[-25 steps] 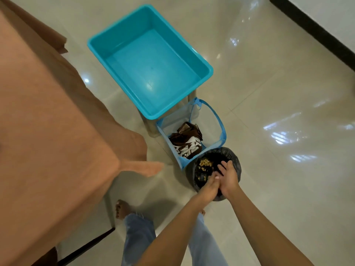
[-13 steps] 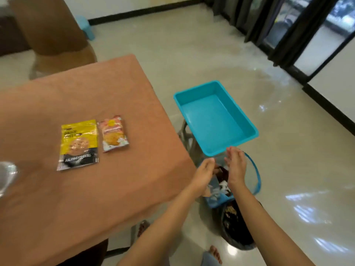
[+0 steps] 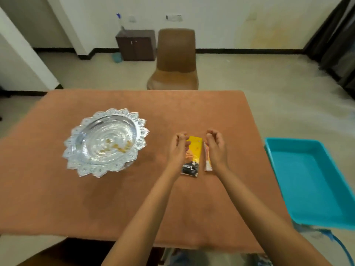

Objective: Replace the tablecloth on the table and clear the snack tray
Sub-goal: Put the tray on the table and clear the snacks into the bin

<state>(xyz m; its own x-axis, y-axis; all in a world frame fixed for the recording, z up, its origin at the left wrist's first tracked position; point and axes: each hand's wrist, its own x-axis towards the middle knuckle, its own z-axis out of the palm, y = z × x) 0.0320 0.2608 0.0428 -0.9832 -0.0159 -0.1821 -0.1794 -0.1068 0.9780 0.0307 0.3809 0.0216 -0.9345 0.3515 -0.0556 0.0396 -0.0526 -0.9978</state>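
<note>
An orange-brown tablecloth (image 3: pixel 96 204) covers the table. A clear glass snack tray (image 3: pixel 106 141) with a petal rim stands on it at the left, holding a few yellow crumbs. Two snack packets lie right of centre: a yellow-and-black one (image 3: pixel 194 152) and a smaller orange-and-white one (image 3: pixel 207 160). My left hand (image 3: pixel 178 150) hovers over the left side of the yellow packet, fingers curled and apart. Beside the smaller packet, partly covering it, my right hand (image 3: pixel 216 148) has loosely curled fingers. Neither hand grips anything.
A turquoise plastic tub (image 3: pixel 311 181) stands off the table's right edge, with a blue strap (image 3: pixel 340 244) below it. A brown chair (image 3: pixel 174 60) faces the far edge. A dark cabinet (image 3: pixel 136 45) stands by the back wall; dark curtains (image 3: pixel 338 41) hang at right.
The view swung up from the floor bin and bags to the tabletop. Both hands left the black bin, passed the tub and now hover over the two packets.
</note>
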